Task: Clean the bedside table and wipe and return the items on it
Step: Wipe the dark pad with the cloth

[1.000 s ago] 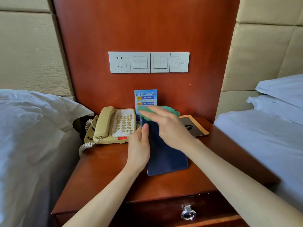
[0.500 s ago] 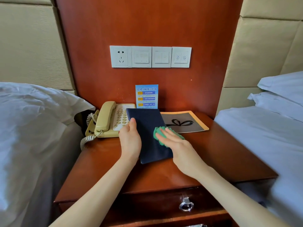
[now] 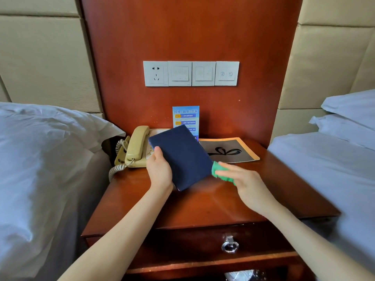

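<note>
On the reddish-brown wooden bedside table (image 3: 203,207), the left hand (image 3: 160,171) holds a flat dark navy rectangular folder (image 3: 182,157) by its left edge, grip clamped with the thumb lying on the cover, the folder tilted so its far corner rises in front of the cream corded telephone (image 3: 138,147) and the upright blue printed card (image 3: 185,116). The folder's near corner seems to rest on or just above the table top; the view does not settle which. The right hand (image 3: 243,179) presses a crumpled green cloth (image 3: 220,171) under fairly straight fingers, at the folder's right edge and just above the table surface; the hand is blurred. Behind the cloth lies a flat grey booklet with an orange border and a black bow drawing (image 3: 229,151). A row of white wall switches and a socket (image 3: 190,73) sits on the wooden panel above. White bedding (image 3: 40,159) flanks the table on the left, and white pillows (image 3: 349,118) on the right. A metal ring pull (image 3: 230,245) hangs on the drawer front.
</note>
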`<state>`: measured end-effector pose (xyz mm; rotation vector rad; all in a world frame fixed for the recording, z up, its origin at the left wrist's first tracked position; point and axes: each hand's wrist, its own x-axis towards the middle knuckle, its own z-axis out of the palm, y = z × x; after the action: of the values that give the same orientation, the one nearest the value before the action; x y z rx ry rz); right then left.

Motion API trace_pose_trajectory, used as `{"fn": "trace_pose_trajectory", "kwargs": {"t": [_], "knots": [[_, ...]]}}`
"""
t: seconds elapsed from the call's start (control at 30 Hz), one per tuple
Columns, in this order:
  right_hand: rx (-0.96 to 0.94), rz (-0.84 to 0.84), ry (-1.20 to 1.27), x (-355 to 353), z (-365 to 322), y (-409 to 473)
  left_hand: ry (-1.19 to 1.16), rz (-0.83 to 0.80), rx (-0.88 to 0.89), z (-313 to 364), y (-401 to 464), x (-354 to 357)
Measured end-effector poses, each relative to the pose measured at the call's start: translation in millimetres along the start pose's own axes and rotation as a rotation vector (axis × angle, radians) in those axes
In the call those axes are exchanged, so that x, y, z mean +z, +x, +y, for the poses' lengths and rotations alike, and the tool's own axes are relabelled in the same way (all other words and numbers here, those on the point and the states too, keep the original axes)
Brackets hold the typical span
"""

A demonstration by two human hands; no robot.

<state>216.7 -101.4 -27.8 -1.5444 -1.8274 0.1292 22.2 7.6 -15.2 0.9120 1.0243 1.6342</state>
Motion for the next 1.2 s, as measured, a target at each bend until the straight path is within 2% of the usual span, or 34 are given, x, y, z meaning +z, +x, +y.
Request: {"fn": "trace_pose_trajectory", "kwargs": {"t": [0.07, 0.1, 0.17, 0.2, 0.3, 0.4, 0.43, 0.5, 0.57, 0.63, 0.73, 0.8, 0.87, 0.93, 1.0, 1.07, 1.2], "knots": [[0.195, 0.159, 0.330, -4.0, -9.3, 4.3, -0.153, -0.048, -0.070, 2.4, 0.4, 2.6], [0.243, 0.177, 0.573, -3.7, -14.8, 6.9, -0.219, -0.073, -0.096, 3.7, -0.4, 4.4], [0.282, 0.126, 0.965, 1.9, -31.6, 11.0, -0.320, -0.141, -0.129, 6.2, -3.0, 6.9], [0.270, 0.100, 1.027, 6.8, -38.8, 13.2, -0.350, -0.172, -0.138, 6.9, -3.2, 7.3], [0.213, 0.142, 0.914, 18.4, -54.6, 19.7, -0.429, -0.256, -0.172, 12.7, -2.8, 5.2], [0.252, 0.177, 0.891, 7.9, -56.5, 25.9, -0.497, -0.394, -0.266, 14.1, -4.8, 4.2], [0.262, 0.171, 0.837, 3.2, -56.0, 26.2, -0.500, -0.444, -0.293, 13.8, -6.3, 3.9], [0.236, 0.236, 0.570, -2.7, -53.9, 25.5, -0.463, -0.519, -0.290, 12.9, -8.2, 6.3], [0.110, 0.437, 0.230, -5.3, -53.2, 21.1, -0.392, -0.570, -0.277, 13.8, -9.5, 10.2], [-0.115, 0.569, -0.018, -3.0, -49.4, 17.2, -0.379, -0.644, -0.285, 13.1, -10.1, 11.7], [-0.283, 0.559, -0.226, 6.7, -41.1, 12.1, -0.510, -0.879, -0.406, 13.3, -14.0, 8.5], [-0.310, 0.459, -0.281, 12.5, -36.0, 9.3, -0.517, -0.910, -0.412, 14.7, -14.4, 9.5], [-0.358, 0.275, -0.301, 16.0, -32.8, 7.2, -0.519, -0.805, -0.413, 19.5, -12.1, 10.8], [-0.370, 0.109, -0.209, 14.6, -30.4, 6.1, -0.539, -0.730, -0.408, 18.2, -6.8, 10.3], [-0.333, 0.057, -0.092, 12.4, -28.4, 5.4, -0.526, -0.714, -0.328, 15.7, -4.2, 8.0], [-0.266, 0.178, 0.084, 10.0, -30.2, 6.1, -0.504, -0.686, -0.270, 12.4, -4.8, 7.2], [-0.027, 0.549, 0.414, -2.1, -40.4, 14.8, -0.511, -0.648, -0.262, 9.6, -5.0, 9.3]]}}
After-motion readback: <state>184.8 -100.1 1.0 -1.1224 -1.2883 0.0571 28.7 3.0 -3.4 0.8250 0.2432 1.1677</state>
